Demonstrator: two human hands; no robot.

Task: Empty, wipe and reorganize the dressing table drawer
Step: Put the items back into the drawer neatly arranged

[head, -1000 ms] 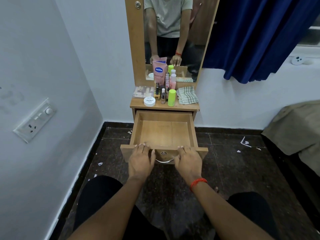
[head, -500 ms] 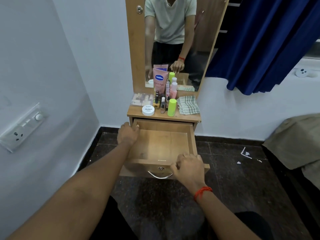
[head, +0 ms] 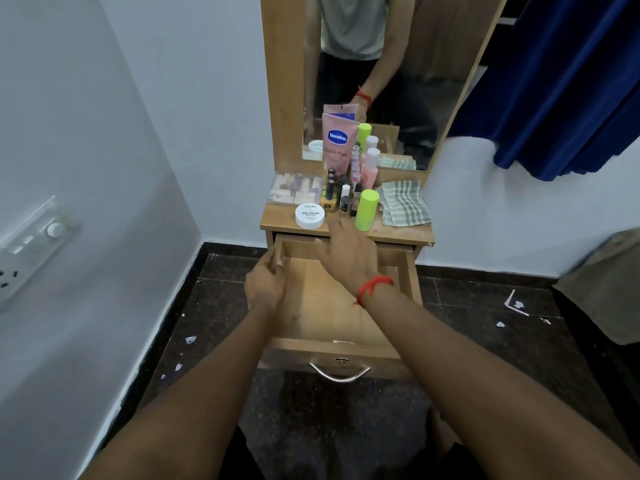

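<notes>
drawer (head: pixel 329 317) pulled out, empty, 6 o'clock of counter (head: pixel 401 232) | left grip (head: pixel 265 285) grasping its left wall | right grip (head: pixel 346 252) released, fingers straight | likely stiff, light wood; hold side walls or handle (head: pixel 339 375)

Your drawer (head: pixel 322 313) gapes open, with free room inside between your arms. The tabletop (head: pixel 401 233) is crowded: white jar (head: pixel 310 216), green bottle (head: pixel 366 209), folded cloth (head: pixel 405 204). Only a narrow gap shows between jar and bottle.

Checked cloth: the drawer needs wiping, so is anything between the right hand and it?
Yes: the lime-green bottle stands on the tabletop between the right hand and the checked cloth, just left of the cloth.
</notes>
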